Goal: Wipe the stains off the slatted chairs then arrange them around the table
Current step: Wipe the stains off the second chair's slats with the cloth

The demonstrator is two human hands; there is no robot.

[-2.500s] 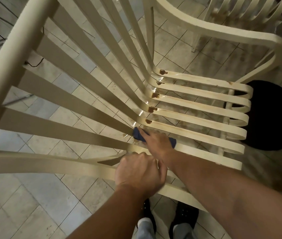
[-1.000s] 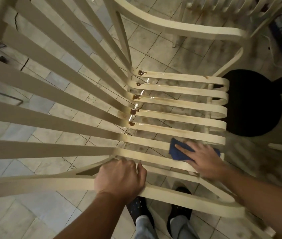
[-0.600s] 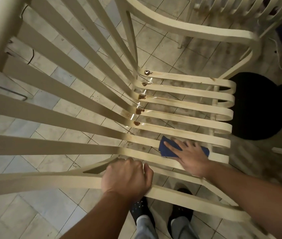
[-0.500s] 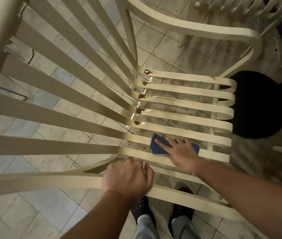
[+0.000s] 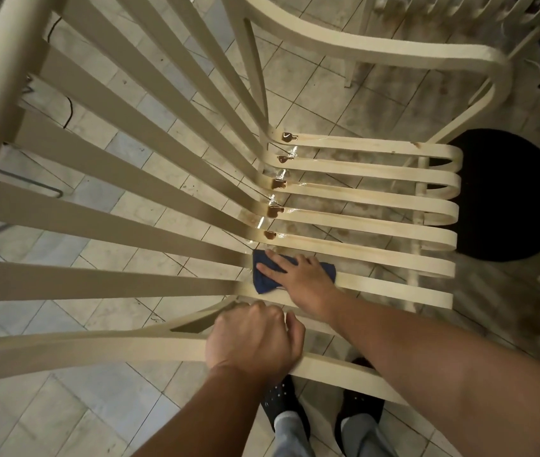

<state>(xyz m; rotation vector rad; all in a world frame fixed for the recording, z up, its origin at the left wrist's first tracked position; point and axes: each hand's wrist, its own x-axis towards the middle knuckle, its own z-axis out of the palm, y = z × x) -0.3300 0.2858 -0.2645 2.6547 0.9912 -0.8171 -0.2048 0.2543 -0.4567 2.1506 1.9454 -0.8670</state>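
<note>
Slatted chair (image 5: 361,225) on tiled floor (image 5: 64,407), right below. Prob. light, stiff plastic; wet slats look slippery, so grip the frame. L hand (image 5: 252,344) curled round near armrest (image 5: 97,351). R hand (image 5: 301,278) flat, fingers straight, pressing blue cloth (image 5: 263,278) on seat slat by brown stains (image 5: 275,211).

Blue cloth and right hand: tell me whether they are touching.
Touching. The head view shows the right hand lying flat on the blue cloth, its straight fingers pressing it onto a seat slat.
</note>
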